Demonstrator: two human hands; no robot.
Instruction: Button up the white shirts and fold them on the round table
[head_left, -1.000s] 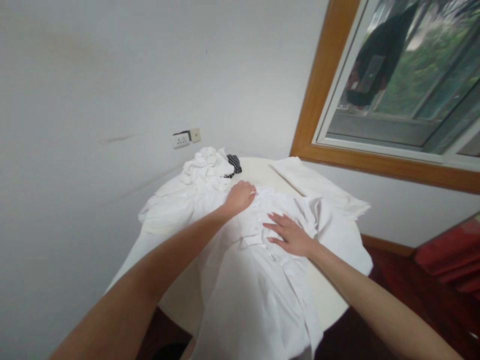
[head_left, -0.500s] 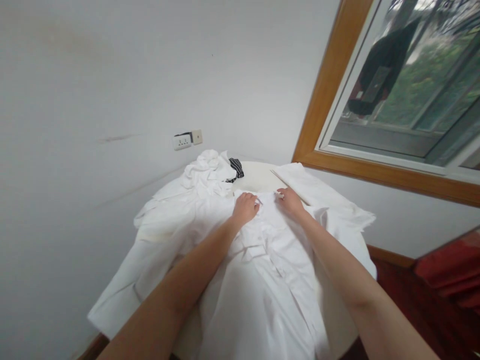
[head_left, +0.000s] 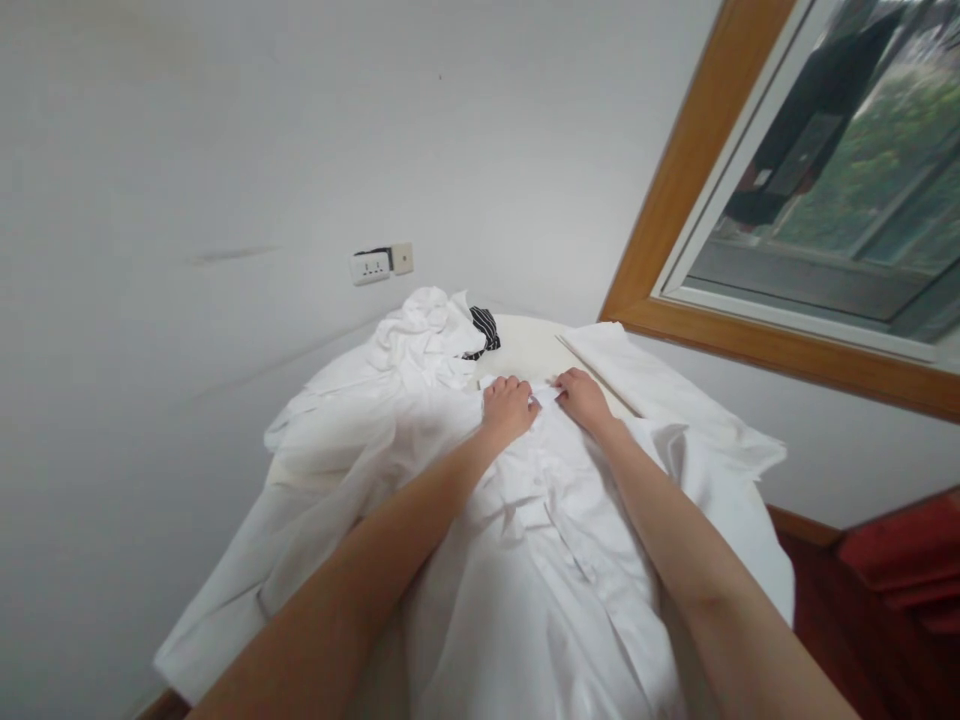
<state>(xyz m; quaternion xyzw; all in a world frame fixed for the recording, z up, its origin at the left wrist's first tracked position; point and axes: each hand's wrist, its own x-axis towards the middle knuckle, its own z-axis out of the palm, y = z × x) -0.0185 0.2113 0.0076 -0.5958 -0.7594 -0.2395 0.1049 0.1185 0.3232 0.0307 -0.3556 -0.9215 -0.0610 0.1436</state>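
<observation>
A white button-up shirt lies spread over a small round table, its front facing up and its lower part hanging off the near edge. Both hands sit side by side at the shirt's far end, near the collar. My left hand is closed, pinching the white fabric there. My right hand is closed too, gripping the same edge of the shirt just to the right. Both forearms stretch across the shirt.
A crumpled heap of white clothes with a black-and-white striped piece lies at the table's far left. A folded white cloth lies at the right. A wall socket sits behind, a wood-framed window at the right, red floor below.
My right hand left the shirt's chest, where it lay flat, and moved up to the collar end beside my left hand, closing on the fabric. The view shifted slightly.
</observation>
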